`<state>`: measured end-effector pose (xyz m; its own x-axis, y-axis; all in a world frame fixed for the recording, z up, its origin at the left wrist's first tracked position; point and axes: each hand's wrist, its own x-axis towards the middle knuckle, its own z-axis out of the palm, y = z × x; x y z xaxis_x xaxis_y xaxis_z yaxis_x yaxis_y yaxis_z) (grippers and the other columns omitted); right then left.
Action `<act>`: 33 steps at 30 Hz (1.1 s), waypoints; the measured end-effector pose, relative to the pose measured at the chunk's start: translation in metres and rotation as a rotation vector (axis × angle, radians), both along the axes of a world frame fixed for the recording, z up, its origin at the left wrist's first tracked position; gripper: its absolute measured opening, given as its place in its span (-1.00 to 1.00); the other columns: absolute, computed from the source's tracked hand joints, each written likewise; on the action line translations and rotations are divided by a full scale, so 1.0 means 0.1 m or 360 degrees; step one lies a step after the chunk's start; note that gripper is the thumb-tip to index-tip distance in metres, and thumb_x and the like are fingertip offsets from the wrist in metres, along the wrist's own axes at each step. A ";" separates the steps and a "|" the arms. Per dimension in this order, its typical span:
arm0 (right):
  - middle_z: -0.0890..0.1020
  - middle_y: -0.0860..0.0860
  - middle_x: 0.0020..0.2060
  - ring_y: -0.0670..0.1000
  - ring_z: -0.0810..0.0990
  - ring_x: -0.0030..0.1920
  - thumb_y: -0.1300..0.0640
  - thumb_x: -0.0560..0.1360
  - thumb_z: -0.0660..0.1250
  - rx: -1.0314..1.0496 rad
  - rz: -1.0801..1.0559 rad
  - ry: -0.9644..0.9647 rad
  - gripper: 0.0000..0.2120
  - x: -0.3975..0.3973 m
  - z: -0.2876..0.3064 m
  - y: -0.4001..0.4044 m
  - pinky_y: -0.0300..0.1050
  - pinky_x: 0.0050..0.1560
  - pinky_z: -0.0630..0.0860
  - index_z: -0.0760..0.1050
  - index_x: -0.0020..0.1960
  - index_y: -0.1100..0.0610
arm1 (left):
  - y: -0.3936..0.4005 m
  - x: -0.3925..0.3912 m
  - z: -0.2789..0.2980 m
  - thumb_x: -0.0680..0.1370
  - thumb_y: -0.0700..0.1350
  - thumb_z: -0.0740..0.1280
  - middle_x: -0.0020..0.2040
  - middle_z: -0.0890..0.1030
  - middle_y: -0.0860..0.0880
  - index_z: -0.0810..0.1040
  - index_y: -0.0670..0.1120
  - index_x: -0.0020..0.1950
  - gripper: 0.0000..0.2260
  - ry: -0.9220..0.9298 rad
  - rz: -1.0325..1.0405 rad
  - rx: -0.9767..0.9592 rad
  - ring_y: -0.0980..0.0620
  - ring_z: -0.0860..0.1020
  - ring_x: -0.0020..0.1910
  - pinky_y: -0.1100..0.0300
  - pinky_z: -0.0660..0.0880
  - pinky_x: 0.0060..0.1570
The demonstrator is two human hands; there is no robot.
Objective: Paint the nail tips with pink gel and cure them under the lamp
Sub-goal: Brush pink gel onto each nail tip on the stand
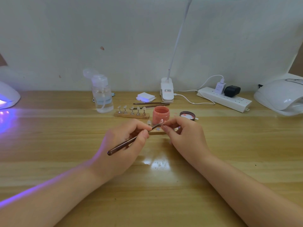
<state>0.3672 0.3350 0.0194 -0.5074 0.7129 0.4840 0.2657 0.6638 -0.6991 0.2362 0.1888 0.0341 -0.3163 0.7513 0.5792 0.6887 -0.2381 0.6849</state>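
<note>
A person's left hand pinched a brown-handled brush between thumb and fingers, its bristles meeting a nail tip held between the fingertips of the right hand, just in front of an open jar of pink gel. A wooden stand lay on the table beneath both hands; a second stand carrying five unpainted tips stood behind, beside a pump bottle. The jar's lid rested to the right. The painting step appeared under way; curing would next call for carrying the coated tip to a lamp, perhaps the lit one at far left, without smudging it.
</note>
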 end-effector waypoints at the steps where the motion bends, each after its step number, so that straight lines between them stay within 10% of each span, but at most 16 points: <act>1: 0.59 -0.19 -0.34 -0.10 0.57 -0.32 0.10 0.47 0.44 0.0000 0.0000 0.0005 -0.98 0.00 0.00 0.00 -0.23 -0.25 0.41 0.63 -0.14 0.02 | -0.01 0.00 0.00 0.52 0.02 0.26 -0.16 0.67 0.10 0.59 0.12 -0.04 -0.88 0.0025 -0.0006 0.0005 0.07 0.65 -0.16 0.11 0.55 -0.15; 33: 0.62 -0.16 -0.31 -0.10 0.59 -0.32 0.08 0.49 0.42 -0.0060 0.0058 0.0056 -0.96 0.01 -0.02 0.01 -0.23 -0.24 0.43 0.63 -0.14 -0.02 | 0.02 -0.02 -0.02 0.55 0.01 0.27 -0.17 0.69 0.18 0.61 0.11 -0.03 -0.88 -0.0127 0.0053 0.0038 0.19 0.63 -0.12 0.34 0.49 -0.16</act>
<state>0.3681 0.3360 0.0176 -0.5164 0.7125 0.4751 0.2165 0.6453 -0.7326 0.2344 0.1907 0.0325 -0.3869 0.7258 0.5688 0.6401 -0.2326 0.7323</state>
